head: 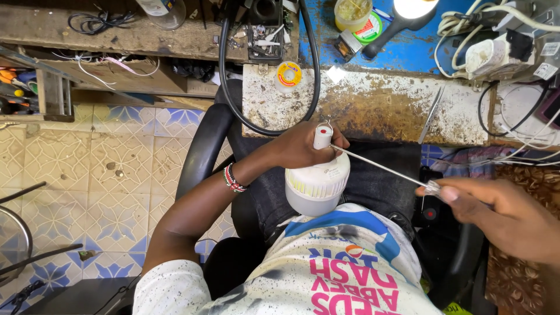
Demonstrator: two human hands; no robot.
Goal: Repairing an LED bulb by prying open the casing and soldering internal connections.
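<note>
My left hand [300, 147] grips a big white bulb-shaped lamp [318, 181] over my lap, fingers around its narrow white neck. My right hand [496, 207] holds a long thin screwdriver [379, 166] by its clear handle. The metal shaft runs up and left, and its tip meets the top of the lamp beside my left fingers. A beaded bracelet [234, 179] sits on my left wrist.
A worn workbench [379, 105] lies ahead with metal tweezers [431, 115], a solder spool [289, 74], a thick black cable [224, 87], a yellow jar [352, 13] and white plugs and wires [496, 52]. Patterned tile floor [105, 186] lies at left, beside a black chair [201, 154].
</note>
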